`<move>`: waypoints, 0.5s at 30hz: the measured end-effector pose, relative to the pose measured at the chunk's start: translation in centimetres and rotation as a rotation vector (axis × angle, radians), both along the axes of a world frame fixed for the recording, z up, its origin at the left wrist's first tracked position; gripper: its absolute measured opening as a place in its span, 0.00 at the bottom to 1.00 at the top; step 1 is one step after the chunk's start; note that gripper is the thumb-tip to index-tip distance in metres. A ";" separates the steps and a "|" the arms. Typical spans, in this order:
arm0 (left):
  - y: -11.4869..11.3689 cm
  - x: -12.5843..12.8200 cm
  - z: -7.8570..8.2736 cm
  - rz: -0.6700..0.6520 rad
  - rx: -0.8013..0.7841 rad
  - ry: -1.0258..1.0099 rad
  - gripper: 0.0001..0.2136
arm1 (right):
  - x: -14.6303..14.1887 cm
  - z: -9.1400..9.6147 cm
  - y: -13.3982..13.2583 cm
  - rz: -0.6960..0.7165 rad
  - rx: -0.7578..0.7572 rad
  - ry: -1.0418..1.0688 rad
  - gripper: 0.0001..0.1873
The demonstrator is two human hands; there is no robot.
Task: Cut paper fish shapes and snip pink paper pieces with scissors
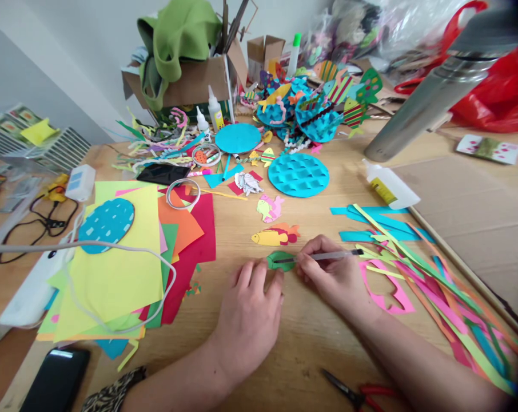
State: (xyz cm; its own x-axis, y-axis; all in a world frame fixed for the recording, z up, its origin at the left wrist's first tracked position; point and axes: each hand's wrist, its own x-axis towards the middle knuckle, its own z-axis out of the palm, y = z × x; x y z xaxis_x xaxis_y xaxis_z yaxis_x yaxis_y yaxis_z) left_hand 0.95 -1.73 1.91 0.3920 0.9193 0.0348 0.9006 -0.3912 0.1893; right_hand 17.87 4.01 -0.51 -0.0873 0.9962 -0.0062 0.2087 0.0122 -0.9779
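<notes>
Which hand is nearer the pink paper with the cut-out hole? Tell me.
Right. The right hand, holding a pen, is just left of the pink paper; the left hand is farther left, at the green paper piece.

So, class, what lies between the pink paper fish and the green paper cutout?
A yellow paper fish, overlapping a red one, lies between them in the head view.
</notes>
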 end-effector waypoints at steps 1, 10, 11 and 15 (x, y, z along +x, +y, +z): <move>0.0 0.0 0.0 0.001 0.002 0.001 0.16 | 0.0 -0.1 0.0 -0.006 -0.001 0.000 0.10; 0.0 0.0 -0.1 -0.004 0.002 0.001 0.16 | 0.0 0.0 0.2 -0.003 -0.003 -0.014 0.10; 0.0 0.0 -0.1 -0.005 0.003 0.002 0.16 | 0.0 0.0 0.2 -0.004 -0.002 -0.016 0.10; -0.1 0.0 0.0 -0.006 0.021 0.007 0.16 | 0.0 0.0 0.1 0.003 -0.005 -0.023 0.10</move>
